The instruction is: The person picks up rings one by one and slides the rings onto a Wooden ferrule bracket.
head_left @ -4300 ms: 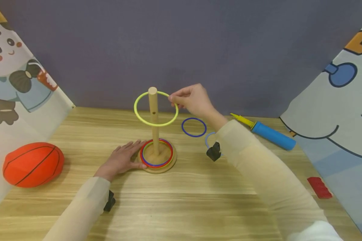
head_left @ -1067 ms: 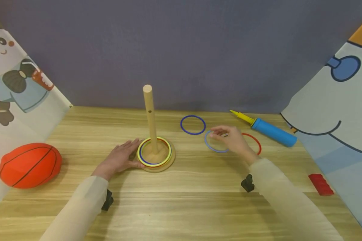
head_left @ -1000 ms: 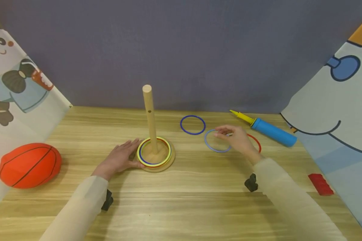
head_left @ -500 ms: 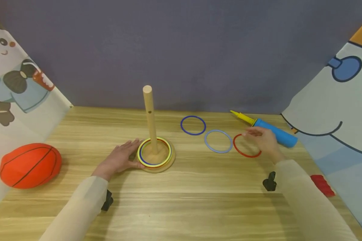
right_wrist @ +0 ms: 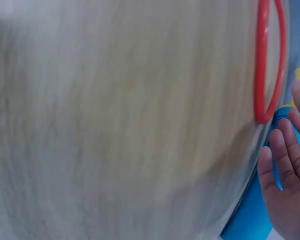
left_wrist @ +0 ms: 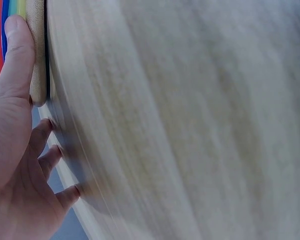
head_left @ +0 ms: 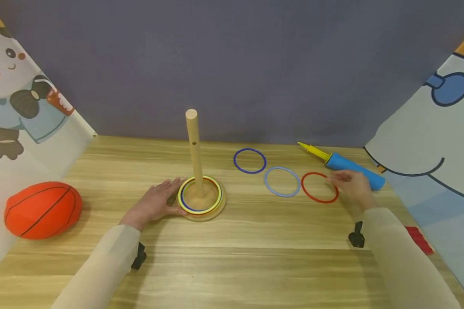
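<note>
A wooden post point(head_left: 195, 150) stands upright on a round wooden base point(head_left: 221, 208). Several coloured rings lie stacked round its foot, a yellow ring point(head_left: 199, 213) on top. Beside the base rests my left hand point(head_left: 153, 206), fingers spread; in the left wrist view its thumb point(left_wrist: 17, 55) lies against the base's edge and the rings. Three loose rings are on the table: a dark blue ring point(head_left: 234, 159), a light blue ring point(head_left: 265, 182) and a red ring point(head_left: 302, 183). My right hand point(head_left: 355, 187) hovers at the red ring's right edge, its fingers loosely extended and holding nothing.
A blue hand pump point(head_left: 355, 169) with a yellow nozzle lies behind my right hand. At the left is an orange-red basketball point(head_left: 42, 210), partly deflated. A small red piece point(head_left: 419, 240) lies near the right edge, partly behind my sleeve. A grey wall point(head_left: 232, 77) closes the back.
The yellow ring, held by my right hand around the post earlier, now lies on the base stack. My right hand has moved right, past the light blue ring to the red one. My left hand stays.
</note>
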{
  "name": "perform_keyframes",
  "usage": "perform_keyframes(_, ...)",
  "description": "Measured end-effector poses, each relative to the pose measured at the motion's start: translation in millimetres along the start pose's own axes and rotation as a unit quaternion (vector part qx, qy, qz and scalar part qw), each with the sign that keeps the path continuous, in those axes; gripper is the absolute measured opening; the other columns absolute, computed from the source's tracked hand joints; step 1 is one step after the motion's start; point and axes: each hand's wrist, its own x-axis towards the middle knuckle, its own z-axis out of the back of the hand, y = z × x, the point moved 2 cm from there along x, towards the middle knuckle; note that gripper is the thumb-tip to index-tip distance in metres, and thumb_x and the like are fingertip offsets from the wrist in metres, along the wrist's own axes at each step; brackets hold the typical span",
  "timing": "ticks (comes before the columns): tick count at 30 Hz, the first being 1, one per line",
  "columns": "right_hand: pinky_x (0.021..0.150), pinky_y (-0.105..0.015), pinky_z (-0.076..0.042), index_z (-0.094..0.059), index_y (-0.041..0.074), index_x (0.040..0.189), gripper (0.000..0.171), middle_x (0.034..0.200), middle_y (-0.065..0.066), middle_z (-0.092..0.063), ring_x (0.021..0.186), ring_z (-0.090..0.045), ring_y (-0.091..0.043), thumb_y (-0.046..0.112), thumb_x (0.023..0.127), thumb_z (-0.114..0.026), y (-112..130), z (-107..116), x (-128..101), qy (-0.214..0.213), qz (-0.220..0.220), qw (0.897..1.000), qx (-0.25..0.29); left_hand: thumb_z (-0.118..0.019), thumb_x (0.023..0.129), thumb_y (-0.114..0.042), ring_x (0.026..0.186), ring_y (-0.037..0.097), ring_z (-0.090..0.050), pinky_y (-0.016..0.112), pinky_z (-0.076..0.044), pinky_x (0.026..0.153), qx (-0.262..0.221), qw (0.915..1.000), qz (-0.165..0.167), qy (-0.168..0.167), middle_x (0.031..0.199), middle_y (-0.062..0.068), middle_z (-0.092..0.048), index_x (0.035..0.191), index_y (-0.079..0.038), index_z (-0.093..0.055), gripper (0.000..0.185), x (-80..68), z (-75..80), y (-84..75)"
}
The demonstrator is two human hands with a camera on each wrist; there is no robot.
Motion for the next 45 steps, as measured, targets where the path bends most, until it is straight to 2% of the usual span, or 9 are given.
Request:
perform_keyframes(11, 0.081, -0.047, -0.045, -0.06, 0.005, 0.113, 0.055, 0.11, -0.021, -0.06, 0.102, -0.052, -0.037, 0.05, 0.083, -0.058, -16, -5, 7, 0.033, -0.009, 0.999, -0.024, -0.064, 0.064, -0.064, 0.132, 0.039, -0.021, 0.062, -0.014, 0.103, 0.008, 1.0, 0.001, 0.004, 0.147, 0.013, -0.024, 0.144, -0.014, -0.026, 0.102, 1.8, -0.2, 0.6)
perform_keyframes(19, 0.072, -0.042, -0.045, -0.066, 0.007, 0.098, 0.042, 0.094, -0.014, -0.066, 0.09, -0.055, -0.031, 0.046, 0.083, -0.061, -18, -10, 9, -0.019, -0.003, 0.999, -0.043, -0.063, 0.064, -0.065, 0.132, 0.038, -0.021, 0.061, -0.015, 0.103, 0.011, 0.9999, -0.001, 0.004, 0.147, 0.013, -0.025, 0.144, -0.014, -0.026, 0.103, 2.3, -0.8, 0.1)
perform_keyframes(24, 0.068, -0.04, -0.045, -0.068, 0.007, 0.093, 0.037, 0.091, -0.014, -0.067, 0.086, -0.056, -0.03, 0.042, 0.085, -0.06, -14, -11, 7, -0.03, 0.011, 0.998, -0.05, -0.066, 0.064, -0.062, 0.132, 0.038, -0.021, 0.061, -0.015, 0.103, 0.008, 1.0, 0.0, 0.002, 0.147, 0.013, -0.025, 0.144, -0.012, -0.026, 0.102, 1.8, -0.3, 0.3)
perform_keyframes(27, 0.069, -0.042, -0.046, -0.067, 0.006, 0.092, 0.033, 0.091, -0.015, -0.067, 0.085, -0.058, -0.032, 0.038, 0.086, -0.06, -13, -9, 6, -0.039, 0.03, 0.997, -0.058, -0.066, 0.064, -0.062, 0.132, 0.038, -0.021, 0.061, -0.015, 0.103, 0.009, 1.0, -0.001, 0.001, 0.147, 0.013, -0.025, 0.144, -0.013, -0.026, 0.101, 1.6, -0.4, 0.5)
perform_keyframes(33, 0.079, -0.05, -0.04, -0.066, 0.004, 0.096, 0.031, 0.091, -0.017, -0.067, 0.088, -0.06, -0.036, 0.033, 0.089, -0.058, -13, -3, 6, -0.055, 0.063, 0.994, -0.076, -0.064, 0.064, -0.064, 0.132, 0.038, -0.021, 0.061, -0.014, 0.103, 0.008, 1.0, 0.001, -0.001, 0.147, 0.013, -0.025, 0.144, -0.013, -0.026, 0.102, 0.9, -0.9, 1.2)
perform_keyframes(35, 0.076, -0.047, -0.042, -0.068, 0.004, 0.098, 0.031, 0.092, -0.016, -0.068, 0.085, -0.06, -0.035, 0.032, 0.088, -0.059, -12, 0, 5, -0.062, 0.067, 0.993, -0.079, -0.064, 0.064, -0.064, 0.132, 0.038, -0.021, 0.061, -0.014, 0.103, 0.006, 1.0, 0.001, 0.0, 0.147, 0.013, -0.025, 0.144, -0.014, -0.026, 0.102, 0.8, -0.9, 1.0)
perform_keyframes(38, 0.063, -0.038, -0.045, -0.07, 0.004, 0.098, 0.033, 0.093, -0.016, -0.068, 0.082, -0.06, -0.032, 0.033, 0.088, -0.06, -10, 5, 2, -0.071, 0.071, 0.991, -0.092, -0.065, 0.065, -0.063, 0.132, 0.039, -0.021, 0.061, -0.014, 0.103, 0.005, 1.0, -0.001, -0.001, 0.147, 0.013, -0.025, 0.144, -0.013, -0.026, 0.101, 0.9, -0.7, 0.7)
perform_keyframes(41, 0.058, -0.03, -0.043, -0.07, 0.002, 0.099, 0.034, 0.094, -0.018, -0.067, 0.082, -0.059, -0.031, 0.033, 0.088, -0.059, -6, 12, -1, -0.076, 0.074, 0.99, -0.091, -0.066, 0.065, -0.062, 0.132, 0.039, -0.022, 0.061, -0.015, 0.103, 0.006, 1.0, -0.004, -0.002, 0.146, 0.014, -0.026, 0.144, -0.013, -0.027, 0.101, 0.9, -0.6, 0.8)
perform_keyframes(45, 0.048, -0.025, -0.038, -0.07, 0.0, 0.098, 0.033, 0.086, -0.019, -0.067, 0.068, -0.057, -0.023, 0.03, 0.087, -0.061, 2, 21, -3, -0.093, 0.09, 0.988, -0.087, -0.066, 0.065, -0.061, 0.132, 0.039, -0.021, 0.061, -0.015, 0.103, 0.007, 1.0, -0.004, -0.002, 0.146, 0.014, -0.025, 0.144, -0.013, -0.026, 0.1, 0.5, 0.0, 0.1)
